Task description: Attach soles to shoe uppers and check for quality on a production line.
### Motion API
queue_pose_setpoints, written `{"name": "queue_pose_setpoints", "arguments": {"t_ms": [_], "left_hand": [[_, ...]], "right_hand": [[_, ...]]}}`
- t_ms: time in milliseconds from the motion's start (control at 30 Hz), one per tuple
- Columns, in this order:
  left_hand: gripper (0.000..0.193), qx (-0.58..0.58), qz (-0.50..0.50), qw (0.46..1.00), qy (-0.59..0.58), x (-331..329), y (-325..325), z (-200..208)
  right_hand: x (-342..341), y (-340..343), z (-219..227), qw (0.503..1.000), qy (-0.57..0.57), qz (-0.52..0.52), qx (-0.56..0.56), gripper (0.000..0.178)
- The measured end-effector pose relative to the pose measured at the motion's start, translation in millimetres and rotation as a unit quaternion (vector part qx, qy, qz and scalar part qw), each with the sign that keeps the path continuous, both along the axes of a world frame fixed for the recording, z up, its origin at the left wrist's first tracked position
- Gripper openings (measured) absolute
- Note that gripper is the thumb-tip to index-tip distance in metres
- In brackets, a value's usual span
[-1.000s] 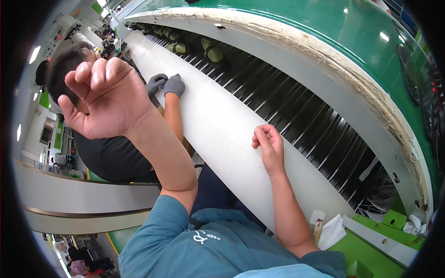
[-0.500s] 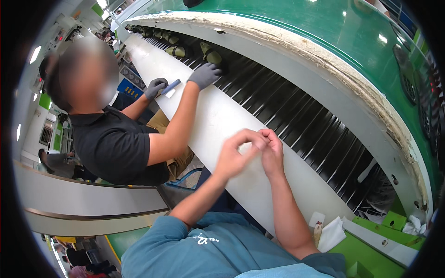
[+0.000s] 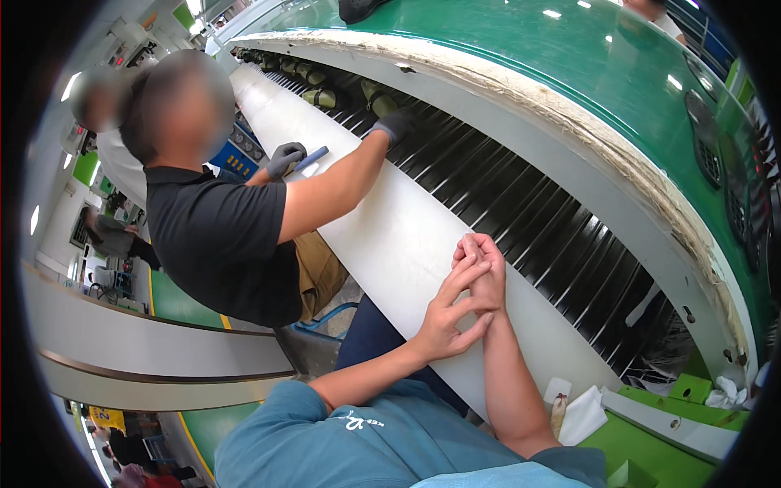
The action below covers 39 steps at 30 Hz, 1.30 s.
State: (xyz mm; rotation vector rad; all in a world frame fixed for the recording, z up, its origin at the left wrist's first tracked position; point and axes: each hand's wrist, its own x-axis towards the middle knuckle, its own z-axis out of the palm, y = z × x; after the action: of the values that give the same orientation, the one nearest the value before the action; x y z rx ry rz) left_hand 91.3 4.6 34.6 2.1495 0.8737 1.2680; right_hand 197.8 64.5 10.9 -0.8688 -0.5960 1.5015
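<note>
Over the white ledge, my two hands touch each other. The fingers of my left hand are stretched and spread, lying across the palm side of my right hand. Its thumb rests near the base of the right hand. The right fingers are curled in; whether anything small lies inside them is hidden behind the left fingers. Beyond the ledge runs a dark bed of metal rollers. To my left, a co-worker in a dark shirt reaches a gloved hand over the rollers, near olive-green shoe-shaped items.
A blue bar-shaped tool lies by the co-worker's other glove. A white cloth and a small pale bottle-like item are beside my right forearm. A curved housing with a frayed edge overhangs the rollers. Dark soles lie on the green top.
My left hand has slid down from the right fingertips to the right palm, its fingers spreading. The co-worker's gloved hand has moved right, farther over the rollers. My view has shifted slightly.
</note>
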Motion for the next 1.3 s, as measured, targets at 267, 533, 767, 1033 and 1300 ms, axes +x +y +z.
{"name": "queue_pose_setpoints", "arguments": {"t_ms": [267,533,767,1033,1300], "left_hand": [[0.026,0.005,-0.009,1.0,0.002,2.2,0.4,-5.2],[0.026,0.001,-0.008,1.0,0.005,2.3,3.4,-3.4],[0.025,-0.012,-0.016,1.0,-0.011,5.3,1.4,-7.3],[0.026,0.004,-0.011,1.0,0.007,4.6,2.7,-8.3],[0.026,-0.006,-0.022,1.0,-0.007,10.8,2.5,-8.1]], "right_hand": [[2.1,-2.8,3.2,1.0,-0.004,-0.009,-0.005,0.028],[2.2,-0.4,5.9,1.0,0.016,-0.004,-0.004,0.029],[3.4,-1.1,0.5,0.999,0.025,-0.013,-0.022,0.026],[6.0,-1.1,1.1,1.0,0.006,-0.001,-0.005,0.027],[13.8,-0.5,-7.1,1.0,0.023,-0.012,-0.016,0.026]]}}
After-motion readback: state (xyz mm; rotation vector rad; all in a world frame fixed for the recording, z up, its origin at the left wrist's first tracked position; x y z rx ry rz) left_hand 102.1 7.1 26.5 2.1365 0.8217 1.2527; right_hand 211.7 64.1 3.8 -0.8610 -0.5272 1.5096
